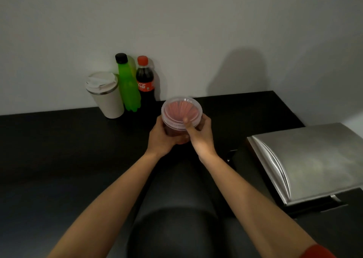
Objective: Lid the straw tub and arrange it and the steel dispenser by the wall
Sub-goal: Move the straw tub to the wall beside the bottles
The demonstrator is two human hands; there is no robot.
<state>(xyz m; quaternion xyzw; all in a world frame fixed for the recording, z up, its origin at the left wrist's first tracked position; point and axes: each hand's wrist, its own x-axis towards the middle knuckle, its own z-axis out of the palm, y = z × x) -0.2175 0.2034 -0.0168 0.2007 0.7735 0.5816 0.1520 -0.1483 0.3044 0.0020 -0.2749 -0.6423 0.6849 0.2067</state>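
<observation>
Both hands hold the straw tub (177, 128) over the black tabletop (59, 139), a little in front of the wall (196, 31). The left hand (162, 137) is wrapped around the side of the tub, and the right hand (200, 133) grips the other side with its thumb lying on the clear lid (181, 109). The lid sits on the rim, with red straws visible through it, so the step in hand seems to be pressing the lid closed. I cannot tell if it is fully snapped on.

The steel dispenser (310, 161) lies on the tabletop to the right, near the front edge and apart from the wall. Next, I think the tub should be put down by the wall, perhaps beside the cola bottle (145, 80), and then the dispenser moved back.
</observation>
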